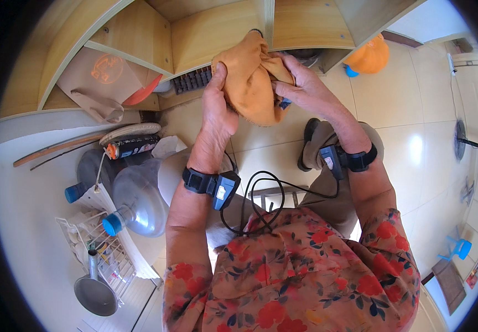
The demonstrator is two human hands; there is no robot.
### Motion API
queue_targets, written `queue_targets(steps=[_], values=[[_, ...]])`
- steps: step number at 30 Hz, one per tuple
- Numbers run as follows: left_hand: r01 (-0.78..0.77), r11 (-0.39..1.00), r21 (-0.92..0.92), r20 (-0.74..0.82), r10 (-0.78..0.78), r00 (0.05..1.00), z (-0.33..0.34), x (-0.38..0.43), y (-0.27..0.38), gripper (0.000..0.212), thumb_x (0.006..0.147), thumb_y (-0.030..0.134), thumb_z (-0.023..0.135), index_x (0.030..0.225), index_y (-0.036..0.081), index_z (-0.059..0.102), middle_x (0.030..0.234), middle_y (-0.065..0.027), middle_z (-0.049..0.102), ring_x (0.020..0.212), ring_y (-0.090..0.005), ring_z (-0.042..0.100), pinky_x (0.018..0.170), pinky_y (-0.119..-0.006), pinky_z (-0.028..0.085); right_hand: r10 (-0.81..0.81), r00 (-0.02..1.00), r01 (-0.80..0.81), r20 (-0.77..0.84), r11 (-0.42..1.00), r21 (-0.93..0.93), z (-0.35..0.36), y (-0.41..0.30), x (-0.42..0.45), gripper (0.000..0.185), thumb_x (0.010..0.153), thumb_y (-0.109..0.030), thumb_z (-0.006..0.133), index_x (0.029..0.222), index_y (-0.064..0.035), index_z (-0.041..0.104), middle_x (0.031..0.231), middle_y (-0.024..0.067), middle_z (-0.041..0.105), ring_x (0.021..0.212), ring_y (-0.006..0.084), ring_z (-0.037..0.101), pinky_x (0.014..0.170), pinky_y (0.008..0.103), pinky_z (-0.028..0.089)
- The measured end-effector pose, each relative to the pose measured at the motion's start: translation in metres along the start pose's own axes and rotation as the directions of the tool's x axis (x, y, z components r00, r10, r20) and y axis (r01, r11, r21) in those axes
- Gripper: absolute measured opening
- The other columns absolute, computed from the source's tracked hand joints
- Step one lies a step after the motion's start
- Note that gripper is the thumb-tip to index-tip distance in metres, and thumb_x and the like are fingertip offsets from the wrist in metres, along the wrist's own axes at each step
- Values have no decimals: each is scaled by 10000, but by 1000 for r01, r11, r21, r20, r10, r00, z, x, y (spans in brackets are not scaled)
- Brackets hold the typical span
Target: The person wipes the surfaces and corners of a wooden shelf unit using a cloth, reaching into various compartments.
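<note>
An orange-yellow piece of fabric (249,83) is bunched up between my two hands, in front of a wooden shelf unit (218,35). My left hand (219,101) grips its left side, thumb lying on top of the cloth. On the other side, my right hand (305,85) holds a folded part of it between thumb and fingers. A small dark blue patch shows by the right fingers, and a dark bit sticks out at the top. The fabric hides part of the shelf's lower edge. Its underside is out of sight.
An abacus (193,80) and a paper bag (98,79) are in the lower compartments. Large water bottles (139,199), a spray can (133,146) and a wire rack (106,253) with a pan (96,294) stand left. A pumpkin-like orange object (367,54) sits right. A cable (264,199) joins my wristbands.
</note>
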State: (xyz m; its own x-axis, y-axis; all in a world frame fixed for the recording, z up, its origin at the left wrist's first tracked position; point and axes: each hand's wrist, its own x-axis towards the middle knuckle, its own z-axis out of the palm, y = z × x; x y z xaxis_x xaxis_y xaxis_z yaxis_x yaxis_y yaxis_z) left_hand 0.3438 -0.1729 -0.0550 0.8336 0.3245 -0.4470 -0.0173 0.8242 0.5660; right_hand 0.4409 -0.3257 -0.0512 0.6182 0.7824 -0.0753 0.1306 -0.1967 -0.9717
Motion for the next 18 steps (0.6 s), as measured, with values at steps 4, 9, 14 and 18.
queue_targets(steps=[4,9,14,18], values=[[-38,998,57,-25,40,999,-2,-1,-1,433,900,361,476,1238,90,450,1215,-47,523,1122,-193,490,967,-360,371,-17,1000,19,-19,995,101,-2,5,3,512,803,-189,588,1249,-11,411,1084,107,559,997,148,524,860,269,414],[-100,987,127,16,99,995,-1,0,-3,445,901,352,480,1239,64,441,1223,-52,515,1135,-182,484,966,-352,374,37,982,10,-184,969,246,-6,-4,2,712,821,-363,595,1340,12,286,1263,137,427,1146,188,416,929,307,362],[-87,941,327,167,33,985,-3,-4,-11,324,874,304,558,1095,66,568,1162,-69,529,1028,-112,496,830,-289,440,167,986,-153,-6,919,364,7,-12,0,581,803,-227,632,1273,-1,374,1159,105,509,1040,164,496,870,298,420],[-480,609,632,119,536,836,4,-12,-8,232,892,177,484,1053,21,543,990,-48,573,943,-148,518,827,-268,396,193,973,-142,-129,933,331,1,-5,6,406,786,-98,621,1152,-3,471,1023,60,577,931,134,556,824,280,456]])
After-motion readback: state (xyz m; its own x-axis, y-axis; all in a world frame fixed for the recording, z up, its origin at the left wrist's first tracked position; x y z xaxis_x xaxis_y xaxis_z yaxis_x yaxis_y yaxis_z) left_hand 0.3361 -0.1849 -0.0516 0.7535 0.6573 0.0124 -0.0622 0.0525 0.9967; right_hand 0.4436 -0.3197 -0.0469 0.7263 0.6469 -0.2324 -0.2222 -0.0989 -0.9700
